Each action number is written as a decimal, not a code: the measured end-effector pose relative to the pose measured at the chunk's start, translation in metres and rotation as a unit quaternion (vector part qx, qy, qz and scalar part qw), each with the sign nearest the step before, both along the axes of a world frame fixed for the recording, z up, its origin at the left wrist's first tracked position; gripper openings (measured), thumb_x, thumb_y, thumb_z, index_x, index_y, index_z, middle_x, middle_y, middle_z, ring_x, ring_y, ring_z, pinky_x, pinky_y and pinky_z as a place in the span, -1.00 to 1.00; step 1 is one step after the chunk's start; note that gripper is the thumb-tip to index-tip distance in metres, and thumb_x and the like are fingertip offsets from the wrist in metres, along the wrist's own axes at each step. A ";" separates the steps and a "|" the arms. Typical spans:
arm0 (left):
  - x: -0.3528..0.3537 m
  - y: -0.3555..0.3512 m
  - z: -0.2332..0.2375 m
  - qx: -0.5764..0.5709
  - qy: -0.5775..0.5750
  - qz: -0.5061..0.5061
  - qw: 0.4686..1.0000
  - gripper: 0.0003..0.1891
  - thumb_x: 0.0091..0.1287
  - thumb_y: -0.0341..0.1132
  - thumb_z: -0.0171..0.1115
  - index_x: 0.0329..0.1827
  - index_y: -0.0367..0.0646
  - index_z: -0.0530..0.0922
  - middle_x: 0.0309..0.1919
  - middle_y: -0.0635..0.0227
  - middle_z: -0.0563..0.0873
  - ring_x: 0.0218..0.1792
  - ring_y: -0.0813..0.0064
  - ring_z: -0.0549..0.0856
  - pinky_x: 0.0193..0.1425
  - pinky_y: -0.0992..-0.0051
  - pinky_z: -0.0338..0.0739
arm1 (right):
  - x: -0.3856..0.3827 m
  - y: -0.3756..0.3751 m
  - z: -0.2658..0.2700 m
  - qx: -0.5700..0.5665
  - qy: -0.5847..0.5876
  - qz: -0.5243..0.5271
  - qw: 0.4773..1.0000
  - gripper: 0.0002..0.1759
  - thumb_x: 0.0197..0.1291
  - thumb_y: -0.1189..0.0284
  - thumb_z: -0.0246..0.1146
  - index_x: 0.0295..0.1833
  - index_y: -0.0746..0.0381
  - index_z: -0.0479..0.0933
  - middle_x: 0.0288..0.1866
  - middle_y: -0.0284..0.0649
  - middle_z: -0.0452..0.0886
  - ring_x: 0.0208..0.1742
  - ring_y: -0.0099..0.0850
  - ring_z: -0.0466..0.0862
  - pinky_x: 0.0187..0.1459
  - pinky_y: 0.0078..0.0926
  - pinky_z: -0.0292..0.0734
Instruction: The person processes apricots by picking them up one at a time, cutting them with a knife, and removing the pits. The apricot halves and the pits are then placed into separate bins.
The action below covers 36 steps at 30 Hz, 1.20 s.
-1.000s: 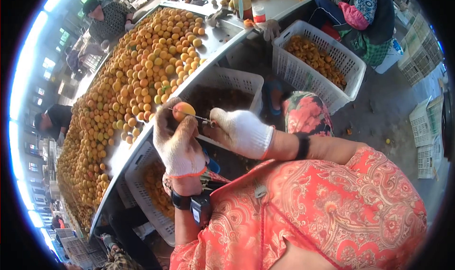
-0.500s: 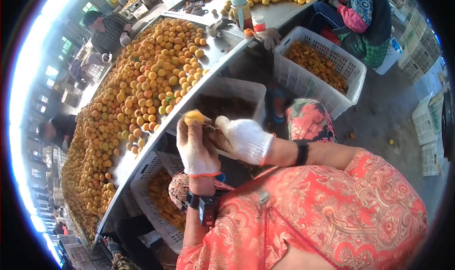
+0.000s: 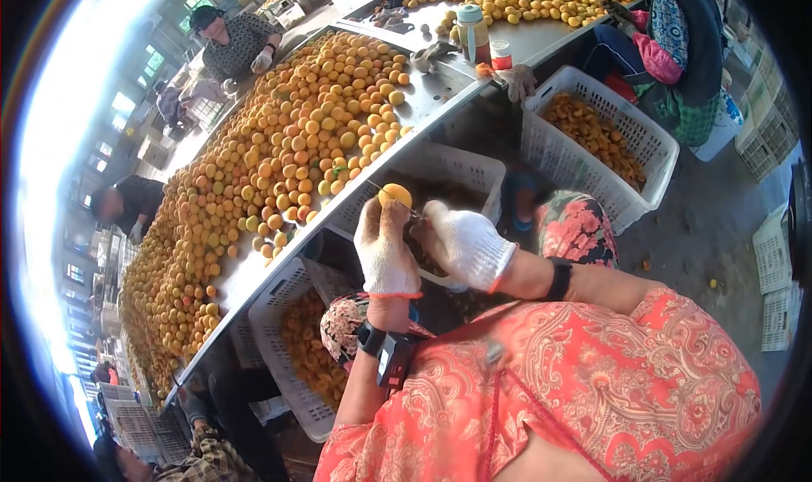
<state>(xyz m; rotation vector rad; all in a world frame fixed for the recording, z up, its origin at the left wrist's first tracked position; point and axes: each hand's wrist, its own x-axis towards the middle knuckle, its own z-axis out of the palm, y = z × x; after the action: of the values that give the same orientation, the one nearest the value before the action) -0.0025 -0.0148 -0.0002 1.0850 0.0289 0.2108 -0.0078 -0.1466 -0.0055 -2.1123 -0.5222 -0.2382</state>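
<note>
The shirt (image 3: pixel 609 372) was coral red with pale paisley swirls; the trousers (image 3: pixel 578 228) had pink-red blooms on black. The gloves (image 3: pixel 474 249) were white with orange cuffs, the fruit (image 3: pixel 395 196) yellow-orange, the far-right crate (image 3: pixel 554 148) whitish.

One flask (image 3: pixel 472 35) and one jar (image 3: pixel 501 57) — top centre. Three crates (image 3: pixel 584 173) with contents showing — upper right, centre, lower left. Fruits (image 3: pixel 296 128): too many to count.
</note>
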 end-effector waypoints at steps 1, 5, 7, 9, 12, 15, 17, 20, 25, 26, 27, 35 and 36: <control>-0.001 -0.001 -0.001 -0.007 0.007 -0.021 1.000 -0.74 0.51 -0.19 0.19 0.00 -0.23 0.57 -0.19 0.36 0.67 -0.25 0.59 0.61 -0.11 0.57 0.56 | 0.001 0.000 0.001 -0.001 0.000 0.004 1.000 -0.78 0.35 0.35 0.18 -0.09 0.28 0.39 -0.52 0.11 0.59 -0.42 0.12 0.65 -0.41 0.01 0.52; -0.003 -0.019 0.001 -0.184 0.122 -0.007 0.975 -0.60 0.41 0.05 0.28 -0.04 -0.14 0.54 -0.25 0.40 0.62 -0.22 0.50 0.61 -0.11 0.49 0.59 | 0.005 0.005 -0.004 -0.032 0.008 -0.007 0.999 -0.74 0.37 0.33 0.16 -0.01 0.31 0.41 -0.51 0.11 0.61 -0.42 0.10 0.67 -0.40 0.01 0.54; -0.003 -0.020 0.007 -0.184 0.136 -0.002 0.973 -0.60 0.41 0.04 0.29 -0.04 -0.14 0.54 -0.24 0.39 0.62 -0.22 0.48 0.61 -0.10 0.46 0.59 | 0.008 0.004 -0.004 -0.052 0.018 -0.012 0.998 -0.68 0.38 0.30 0.14 0.05 0.33 0.42 -0.48 0.11 0.63 -0.40 0.08 0.68 -0.37 0.01 0.55; -0.002 -0.014 0.005 -0.187 0.142 -0.018 0.972 -0.64 0.43 0.00 0.28 -0.04 -0.13 0.54 -0.24 0.37 0.63 -0.23 0.44 0.61 -0.09 0.41 0.60 | 0.012 -0.002 -0.002 -0.014 0.005 0.017 1.000 -0.70 0.40 0.27 0.13 0.00 0.30 0.42 -0.48 0.10 0.62 -0.40 0.09 0.67 -0.39 0.02 0.53; 0.010 0.000 -0.003 -0.199 0.077 0.013 0.977 -0.59 0.43 0.04 0.25 -0.10 -0.19 0.56 -0.32 0.35 0.67 -0.32 0.50 0.65 -0.25 0.46 0.61 | 0.001 -0.011 0.020 0.067 0.013 0.039 0.997 -0.74 0.39 0.27 0.22 -0.15 0.26 0.44 -0.44 0.11 0.62 -0.34 0.11 0.67 -0.40 -0.05 0.48; 0.000 -0.005 0.009 -0.103 0.073 0.013 0.992 -0.66 0.49 -0.09 0.18 0.00 -0.24 0.58 -0.30 0.35 0.69 -0.42 0.57 0.63 -0.33 0.56 0.56 | 0.004 -0.020 0.043 0.162 -0.035 0.008 0.986 -0.71 0.39 0.24 0.25 -0.14 0.26 0.45 -0.44 0.04 0.59 -0.37 0.02 0.66 -0.42 -0.18 0.46; -0.014 -0.017 0.017 -0.010 0.050 -0.063 0.997 -0.73 0.51 -0.24 0.09 0.07 -0.24 0.58 -0.28 0.38 0.68 -0.40 0.62 0.63 -0.32 0.59 0.55 | 0.013 -0.026 0.046 0.148 -0.051 -0.016 0.988 -0.69 0.39 0.21 0.26 -0.10 0.27 0.47 -0.47 -0.03 0.57 -0.42 -0.05 0.64 -0.40 -0.25 0.47; -0.024 -0.029 0.027 0.079 -0.029 -0.089 0.993 -0.67 0.52 -0.29 0.05 0.25 -0.23 0.51 -0.23 0.44 0.64 -0.36 0.70 0.56 -0.29 0.65 0.49 | 0.011 -0.025 0.054 0.162 -0.051 -0.005 0.985 -0.67 0.37 0.20 0.28 -0.09 0.27 0.47 -0.46 -0.02 0.58 -0.42 -0.05 0.64 -0.40 -0.27 0.47; -0.030 -0.028 0.028 0.114 -0.053 -0.077 0.989 -0.56 0.52 -0.21 0.08 0.40 -0.16 0.39 -0.19 0.47 0.63 -0.40 0.73 0.52 -0.34 0.70 0.41 | 0.007 -0.027 0.065 0.145 -0.004 0.018 0.989 -0.66 0.35 0.19 0.28 -0.18 0.29 0.50 -0.48 -0.04 0.57 -0.47 -0.18 0.61 -0.41 -0.33 0.46; -0.030 -0.027 0.026 0.124 -0.062 -0.078 0.987 -0.50 0.52 -0.12 0.12 0.44 -0.12 0.35 -0.16 0.48 0.64 -0.45 0.75 0.51 -0.41 0.72 0.37 | 0.010 -0.027 0.063 0.131 0.002 0.025 0.991 -0.65 0.36 0.19 0.28 -0.21 0.30 0.50 -0.48 -0.06 0.57 -0.47 -0.28 0.61 -0.40 -0.35 0.47; -0.030 -0.025 0.029 0.146 -0.056 -0.086 0.984 -0.50 0.52 -0.11 0.11 0.43 -0.12 0.35 -0.24 0.50 0.62 -0.49 0.74 0.48 -0.45 0.72 0.33 | 0.012 -0.027 0.063 0.117 0.007 0.031 0.993 -0.64 0.36 0.18 0.27 -0.24 0.31 0.50 -0.49 -0.08 0.57 -0.47 -0.38 0.60 -0.39 -0.37 0.47; -0.020 -0.033 0.044 -0.150 0.062 -0.141 0.977 -0.62 0.51 -0.32 0.06 0.36 -0.13 0.41 0.05 0.40 0.62 0.00 0.57 0.63 0.10 0.51 0.56 | 0.018 -0.001 0.045 0.288 0.060 0.029 0.955 -0.66 0.33 0.21 0.29 -0.12 0.33 0.58 -0.47 -0.11 0.62 -0.39 -0.54 0.61 -0.32 -0.36 0.53; -0.020 -0.035 0.043 -0.202 0.070 -0.140 0.967 -0.63 0.50 -0.33 0.07 0.34 -0.12 0.42 0.04 0.39 0.63 0.05 0.53 0.64 0.15 0.46 0.57 | 0.018 0.001 0.042 0.299 0.019 0.013 0.954 -0.65 0.31 0.21 0.30 -0.10 0.32 0.59 -0.46 -0.07 0.63 -0.39 -0.49 0.65 -0.30 -0.34 0.54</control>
<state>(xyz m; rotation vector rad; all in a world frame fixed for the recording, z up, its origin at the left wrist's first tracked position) -0.0229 -0.0496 0.0428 0.6833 0.0424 -0.1254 0.0103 -0.1459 0.0361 -1.5162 -0.3927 -0.2976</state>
